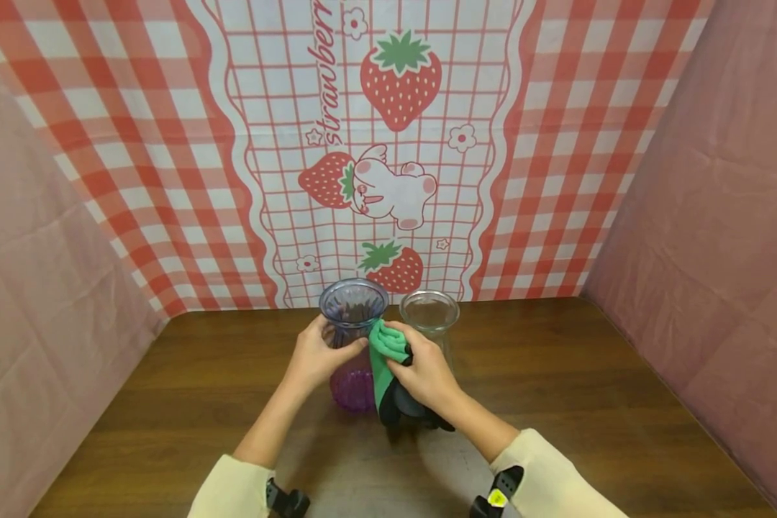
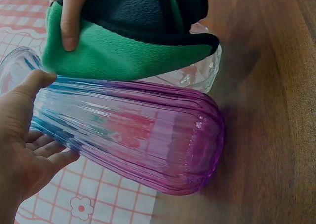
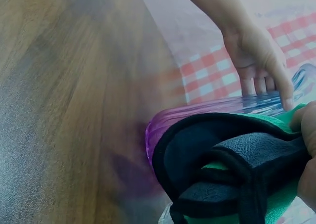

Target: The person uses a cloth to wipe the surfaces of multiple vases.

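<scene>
One left hand (image 1: pixel 317 352) grasping a blue-to-purple glass vase (image 2: pixel 148 130), right hand (image 1: pixel 424 370) pinching green-and-black cloth (image 1: pixel 382 365) near its rim, clear vase (image 1: pixel 430 316) alongside, mouth visible only in head view, wooden worktop (image 1: pixel 544 388), strawberry-print backdrop (image 1: pixel 560 144) behind.

The cloth (image 1: pixel 383 374) and right hand (image 1: pixel 424 367) hide the base of the clear vase (image 1: pixel 430 312); the left wrist view crops the purple vase (image 2: pixel 143 132) near 9 o'clock.

Place is a small cloth-walled booth (image 1: pixel 45 288); can't tell if home, lab etc. Wood-grain tabletop (image 1: pixel 544 403) w/ strawberry-print check cloth (image 1: pixel 557 144) at back, plain pink cloth (image 1: pixel 706 216) on L & R
</scene>
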Tool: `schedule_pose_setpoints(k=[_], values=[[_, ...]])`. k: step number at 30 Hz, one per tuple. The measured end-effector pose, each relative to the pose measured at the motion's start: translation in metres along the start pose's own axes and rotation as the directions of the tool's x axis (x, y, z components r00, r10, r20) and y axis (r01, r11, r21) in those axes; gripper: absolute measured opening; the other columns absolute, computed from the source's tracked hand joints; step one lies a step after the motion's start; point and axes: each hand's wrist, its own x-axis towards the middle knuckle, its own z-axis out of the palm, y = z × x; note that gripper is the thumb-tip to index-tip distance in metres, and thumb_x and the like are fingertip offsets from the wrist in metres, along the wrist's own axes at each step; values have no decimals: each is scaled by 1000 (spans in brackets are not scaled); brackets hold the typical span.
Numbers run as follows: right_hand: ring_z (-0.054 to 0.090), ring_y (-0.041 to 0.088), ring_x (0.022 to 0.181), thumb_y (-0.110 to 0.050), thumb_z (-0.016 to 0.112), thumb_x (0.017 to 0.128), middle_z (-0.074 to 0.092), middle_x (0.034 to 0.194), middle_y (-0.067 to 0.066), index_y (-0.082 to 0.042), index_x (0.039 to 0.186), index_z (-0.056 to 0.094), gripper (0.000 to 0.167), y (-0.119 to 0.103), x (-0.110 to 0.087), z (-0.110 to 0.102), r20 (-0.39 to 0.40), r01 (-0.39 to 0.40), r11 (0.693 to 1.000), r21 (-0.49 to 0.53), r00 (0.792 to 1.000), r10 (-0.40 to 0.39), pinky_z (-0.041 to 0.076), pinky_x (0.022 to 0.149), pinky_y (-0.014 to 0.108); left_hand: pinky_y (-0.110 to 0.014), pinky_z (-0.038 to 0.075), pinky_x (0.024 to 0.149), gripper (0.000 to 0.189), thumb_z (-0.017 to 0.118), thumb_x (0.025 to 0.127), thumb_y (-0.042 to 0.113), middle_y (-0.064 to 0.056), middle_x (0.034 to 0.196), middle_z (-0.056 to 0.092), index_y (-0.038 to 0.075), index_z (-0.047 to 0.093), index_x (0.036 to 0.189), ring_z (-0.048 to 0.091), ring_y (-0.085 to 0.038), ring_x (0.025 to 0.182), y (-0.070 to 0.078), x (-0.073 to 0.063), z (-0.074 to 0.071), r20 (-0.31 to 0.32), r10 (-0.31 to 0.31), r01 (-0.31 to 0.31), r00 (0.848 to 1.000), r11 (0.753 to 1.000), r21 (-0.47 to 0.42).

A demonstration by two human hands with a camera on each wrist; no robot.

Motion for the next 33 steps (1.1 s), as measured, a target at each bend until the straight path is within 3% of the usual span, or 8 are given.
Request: schedule_pose_setpoints(k=[3,10,16,22,28,31,33], values=[[62,23,101,-1,73,76,65,117,13,-7,123,56,51,4,-3,3,33,-25,1000,-1,999,25,52,84,41,-40,42,104,61,79,74,18,-18,128,57,4,52,127,54,-32,121,-12,4,2,-5,7,-7,1000,1000,3],[62,24,103,-2,71,76,65,116,13,-6,124,56,50,20,-18,8,142,-86,995,-50,986,92,52,85,41,-42,43,103,62,78,74,17,-17,128,57,4,50,127,54,-32,121,-12,5,3,-14,17,-16,1000,1000,20],[62,25,102,-3,70,77,65,114,13,-6,124,56,50,27,-22,9,199,-92,992,-91,974,109,51,83,41,-43,38,107,67,79,73,17,-16,132,53,5,47,131,49,-32,125,-13,4,4,1,23,-23,1000,999,-22],[62,23,102,-1,72,76,64,116,12,-7,124,56,50,21,-17,7,116,-74,996,-59,990,80,52,84,40,-43,37,108,70,79,74,15,-18,131,46,4,45,133,44,-34,128,-9,2,3,12,6,-6,1000,1000,-30],[62,25,103,1,73,76,64,118,14,-7,124,56,52,9,-6,3,-21,2,1000,0,1000,-2,52,85,42,-46,37,107,67,75,75,5,-25,129,43,-4,43,133,41,-40,129,17,-6,0,7,-1,1,1000,1000,-4],[62,25,103,1,73,76,64,118,14,-7,124,56,52,6,-3,3,-30,8,1000,-4,1000,-8,52,84,42,-47,39,105,64,75,76,5,-26,130,47,-6,45,131,45,-40,126,21,-9,-1,4,21,-21,1000,1000,15],[62,25,103,0,73,76,64,117,14,-7,124,56,51,6,-3,3,-17,-2,1000,-9,1000,1,52,84,42,-47,40,104,62,76,75,7,-24,130,50,-5,47,129,48,-39,124,15,-7,-1,-2,27,-27,1000,1000,16]])
